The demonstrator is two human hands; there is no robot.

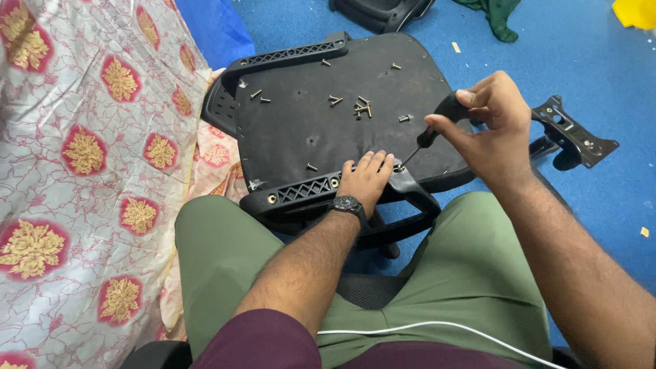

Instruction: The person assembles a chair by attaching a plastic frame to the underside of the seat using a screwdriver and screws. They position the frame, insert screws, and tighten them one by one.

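Note:
An upturned black chair seat [321, 130] lies in front of my knees, with several loose screws [360, 106] scattered on its underside. My left hand [367, 179] presses flat on the near armrest bracket [307, 190], fingers beside a screw hole. My right hand [488, 126] grips the black handle of a screwdriver [437, 126], whose tip points down at the bracket next to my left fingertips. A dark watch [347, 203] is on my left wrist.
A patterned red and white bedsheet [82, 171] covers the left side. A black metal chair plate [570, 133] lies on the blue floor [594, 61] at right. Another black chair part [379, 12], green cloth [499, 15] and a yellow object [635, 12] sit at the top.

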